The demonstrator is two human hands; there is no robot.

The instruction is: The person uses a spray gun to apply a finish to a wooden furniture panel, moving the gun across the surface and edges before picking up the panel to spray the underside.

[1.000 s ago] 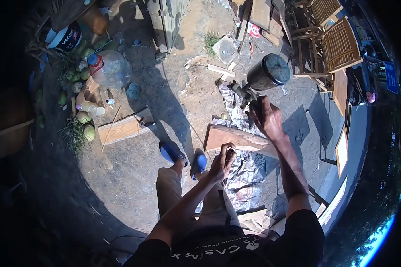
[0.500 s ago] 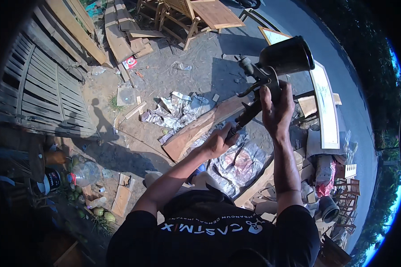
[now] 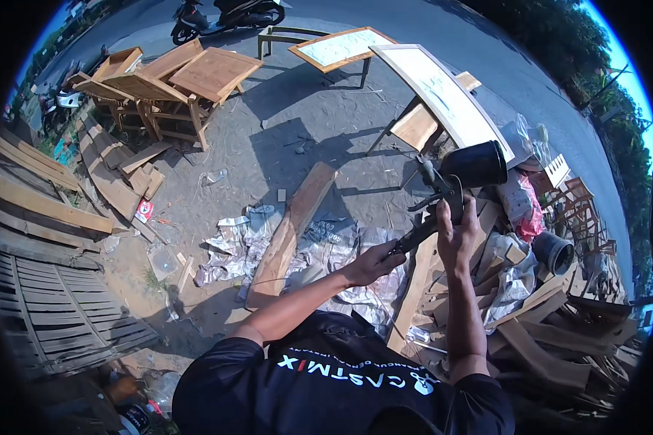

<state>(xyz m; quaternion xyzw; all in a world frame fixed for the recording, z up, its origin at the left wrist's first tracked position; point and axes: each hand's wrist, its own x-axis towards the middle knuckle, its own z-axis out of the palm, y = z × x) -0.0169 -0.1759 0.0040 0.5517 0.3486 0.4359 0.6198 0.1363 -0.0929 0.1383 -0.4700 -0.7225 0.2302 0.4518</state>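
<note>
A spray gun (image 3: 448,190) with a dark round cup (image 3: 479,165) on top is held up in front of me, tilted, its handle slanting down to the left. My right hand (image 3: 457,235) is closed round the gun's body below the cup, thumb upward. At the lower end of the handle, my left hand (image 3: 374,264) grips the hose coupling; its fingers hide most of that joint. Below the gun, crumpled paper sheets (image 3: 374,293) cover the ground. A long wooden plank (image 3: 292,232) lies over them, left of the gun.
White-faced framed panels rest on stands: a long one (image 3: 450,98) beyond the gun and a smaller one (image 3: 345,48). Wooden chairs (image 3: 170,80) stand at far left, near a motorbike (image 3: 225,18) on the road. Scrap wood and a dark bucket (image 3: 553,252) lie at right.
My view has swung up and outward, bringing the chairs, panels and motorbike further into sight. The spray gun sits lower in the picture. Both hands keep their hold.
</note>
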